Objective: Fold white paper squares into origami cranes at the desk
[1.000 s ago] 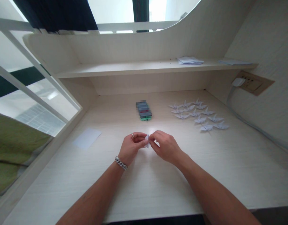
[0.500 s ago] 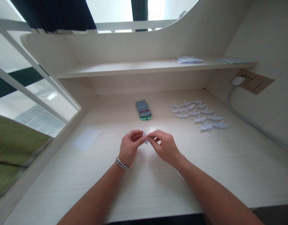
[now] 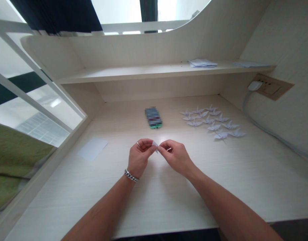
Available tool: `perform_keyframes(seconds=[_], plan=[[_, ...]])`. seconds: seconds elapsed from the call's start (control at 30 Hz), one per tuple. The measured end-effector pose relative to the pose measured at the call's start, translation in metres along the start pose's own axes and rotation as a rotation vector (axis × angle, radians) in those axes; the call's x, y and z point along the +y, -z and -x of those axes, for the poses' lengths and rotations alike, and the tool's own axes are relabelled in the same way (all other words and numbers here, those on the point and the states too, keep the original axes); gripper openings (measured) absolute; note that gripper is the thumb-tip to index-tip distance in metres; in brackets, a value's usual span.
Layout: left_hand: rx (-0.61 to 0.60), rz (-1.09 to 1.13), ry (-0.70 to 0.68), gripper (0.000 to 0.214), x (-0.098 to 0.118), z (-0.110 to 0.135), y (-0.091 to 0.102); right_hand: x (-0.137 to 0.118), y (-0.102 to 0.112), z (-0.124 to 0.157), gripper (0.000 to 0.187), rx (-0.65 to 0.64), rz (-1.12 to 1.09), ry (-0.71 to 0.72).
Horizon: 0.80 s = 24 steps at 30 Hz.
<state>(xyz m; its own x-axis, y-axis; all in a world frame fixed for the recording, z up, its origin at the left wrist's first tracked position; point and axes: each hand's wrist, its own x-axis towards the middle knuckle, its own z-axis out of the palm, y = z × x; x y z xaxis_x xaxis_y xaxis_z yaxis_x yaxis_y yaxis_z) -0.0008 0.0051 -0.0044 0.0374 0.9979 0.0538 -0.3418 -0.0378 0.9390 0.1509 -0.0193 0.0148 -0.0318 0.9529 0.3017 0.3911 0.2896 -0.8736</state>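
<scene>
A small piece of folded white paper point(image 3: 155, 144) is pinched between my two hands, just above the desk. My left hand point(image 3: 140, 153), with a ring on one finger and a chain bracelet at the wrist, grips its left side between thumb and fingers. From the right, my right hand point(image 3: 176, 156) pinches its other edge with thumb and forefinger. The fingers cover much of the paper, so its full shape is hidden. Several folded paper cranes point(image 3: 208, 120) stand in a group on the desk at the back right.
A blurred-out phone-like object with a green edge point(image 3: 154, 117) lies behind my hands. On the left rests a flat white sheet point(image 3: 92, 148). Folded papers point(image 3: 202, 63) sit on the shelf point(image 3: 133, 74). A cable point(image 3: 271, 134) runs from the wall socket point(image 3: 273, 87).
The right-hand fingers have closed tighter together at the paper's edge, and the paper has tilted slightly. Both hands stay in nearly the same place.
</scene>
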Motion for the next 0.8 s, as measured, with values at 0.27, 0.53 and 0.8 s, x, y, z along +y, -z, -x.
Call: perform_keyframes(seconds=[0.27, 0.53, 0.8], plan=[[-0.031, -0.069, -0.015, 0.027, 0.002, 0.0, 0.002, 0.003, 0.0, -0.005, 0.022, -0.135, -0.412, -0.196], [-0.059, -0.087, -0.004, 0.026, 0.006, 0.002, 0.0, 0.005, 0.0, -0.008, 0.023, -0.179, -0.566, -0.289], [-0.003, -0.143, -0.011, 0.029, 0.012, 0.005, -0.006, 0.0, -0.001, -0.001, 0.018, -0.072, -0.142, -0.046]])
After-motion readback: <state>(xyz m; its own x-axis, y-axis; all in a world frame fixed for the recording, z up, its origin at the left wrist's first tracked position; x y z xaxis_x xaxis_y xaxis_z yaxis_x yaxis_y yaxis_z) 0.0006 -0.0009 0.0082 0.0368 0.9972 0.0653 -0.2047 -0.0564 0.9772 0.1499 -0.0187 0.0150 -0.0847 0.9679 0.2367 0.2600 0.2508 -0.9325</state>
